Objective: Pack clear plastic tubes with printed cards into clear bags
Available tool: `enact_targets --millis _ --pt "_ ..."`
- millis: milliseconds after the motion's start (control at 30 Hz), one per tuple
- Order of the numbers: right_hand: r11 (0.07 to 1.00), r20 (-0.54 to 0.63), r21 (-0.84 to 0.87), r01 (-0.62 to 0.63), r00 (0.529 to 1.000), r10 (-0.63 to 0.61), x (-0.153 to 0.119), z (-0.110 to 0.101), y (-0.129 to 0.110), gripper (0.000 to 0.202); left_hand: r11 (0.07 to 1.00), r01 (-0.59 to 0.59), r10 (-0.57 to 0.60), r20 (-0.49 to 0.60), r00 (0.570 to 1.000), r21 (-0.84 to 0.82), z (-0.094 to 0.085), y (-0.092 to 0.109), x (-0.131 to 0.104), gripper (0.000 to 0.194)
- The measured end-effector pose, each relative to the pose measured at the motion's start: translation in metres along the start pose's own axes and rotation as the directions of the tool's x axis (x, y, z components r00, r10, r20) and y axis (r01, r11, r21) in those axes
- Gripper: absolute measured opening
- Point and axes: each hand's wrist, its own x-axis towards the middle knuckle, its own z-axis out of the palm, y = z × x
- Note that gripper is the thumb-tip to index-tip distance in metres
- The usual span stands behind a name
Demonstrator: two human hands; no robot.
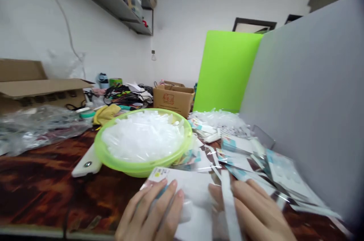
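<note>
A white printed card point(196, 184) in what looks like a clear plastic sleeve lies at the table's front edge, with a yellow dot and small print at its upper left corner. My left hand point(155, 210) rests on its left side, fingers stretched out and lying flat. At the card's right edge, my right hand point(253, 210) has its fingers closed on a narrow white strip point(229, 207), which stands up along the sleeve's edge. One fingertip shows on the strip's left side. Just behind the card is a light green bowl point(113, 161) heaped with translucent white plastic pieces point(145, 136).
Packaged cards point(241, 159) and loose strips lie on the right, before a grey panel point(307, 100). A green board point(224, 74) stands behind a pile of clear pieces point(222, 119). A white-handled tool point(88, 163), plastic bags point(42, 127) and cardboard boxes point(173, 100) surround the bowl.
</note>
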Motion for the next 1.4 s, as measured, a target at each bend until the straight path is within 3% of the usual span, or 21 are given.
enact_targets --millis 167,267,367,433,500,700,733,800,867,900,1067,1167,1233,1300,1400 --pt "0.919 0.18 0.297 -0.259 0.961 0.212 -0.035 -0.005 0.002 0.053 0.989 -0.013 0.013 -0.001 1.0 -0.147 0.025 0.029 0.008 0.03" --pt "0.791 0.234 0.408 -0.456 0.89 0.392 -0.058 -0.018 0.001 0.045 0.959 0.058 -0.037 0.08 0.996 -0.277 0.04 0.045 -0.001 0.037" --pt "0.671 0.097 0.516 -0.532 0.815 0.572 -0.068 -0.028 0.002 0.014 0.918 0.165 -0.121 0.141 0.983 -0.361 0.05 0.056 -0.005 0.039" --pt "0.661 -0.048 0.506 -0.554 0.747 0.663 -0.067 -0.033 0.004 0.006 0.904 0.176 -0.128 0.146 0.981 -0.39 0.052 0.061 -0.004 0.039" --pt "0.684 -0.13 0.467 -0.56 0.722 0.68 -0.063 -0.036 0.007 0.008 0.905 0.124 -0.093 0.095 0.991 -0.406 0.052 0.065 0.0 0.039" --pt "0.78 0.008 0.376 -0.5 0.844 0.537 -0.063 -0.024 0.001 0.016 0.927 -0.08 0.056 -0.075 0.996 -0.366 0.048 0.074 0.008 0.028" --pt "0.768 0.024 0.388 -0.509 0.839 0.543 -0.065 -0.02 -0.001 0.022 0.933 -0.072 0.051 -0.07 0.996 -0.354 0.047 0.075 0.008 0.029" --pt "0.683 0.002 0.482 -0.548 0.781 0.625 -0.069 -0.015 -0.005 0.026 0.937 -0.036 0.023 -0.041 0.999 -0.348 0.046 0.077 0.008 0.031" --pt "0.607 -0.042 0.57 -0.554 0.718 0.695 -0.07 -0.013 -0.006 0.018 0.935 -0.016 0.002 -0.039 0.999 -0.355 0.045 0.078 0.007 0.03" --pt "0.61 -0.069 0.577 -0.542 0.712 0.698 -0.07 -0.013 -0.006 0.015 0.934 -0.009 -0.007 -0.043 0.999 -0.358 0.045 0.078 0.007 0.029" --pt "0.783 -0.032 0.322 -0.532 0.821 0.571 -0.075 -0.021 -0.002 0.024 0.933 -0.037 0.037 -0.007 0.999 -0.357 0.048 0.076 0.002 0.032" --pt "0.925 -0.063 0.178 -0.336 0.934 0.352 -0.085 -0.027 -0.002 0.032 0.916 0.008 -0.014 -0.012 1.0 -0.402 0.05 0.078 0.004 0.031" --pt "0.974 -0.015 0.127 -0.189 0.981 0.193 -0.089 -0.031 -0.001 0.04 0.908 -0.036 -0.015 -0.117 0.993 -0.418 0.051 0.08 0.007 0.027" --pt "0.979 0.101 0.129 -0.158 0.984 0.145 -0.087 -0.034 0.0 0.046 0.906 -0.094 0.017 -0.186 0.982 -0.413 0.051 0.082 0.01 0.022" --pt "0.969 0.246 0.116 -0.218 0.951 0.185 -0.082 -0.037 0.002 0.054 0.885 -0.077 0.024 -0.12 0.992 -0.459 0.054 0.086 0.008 0.025"
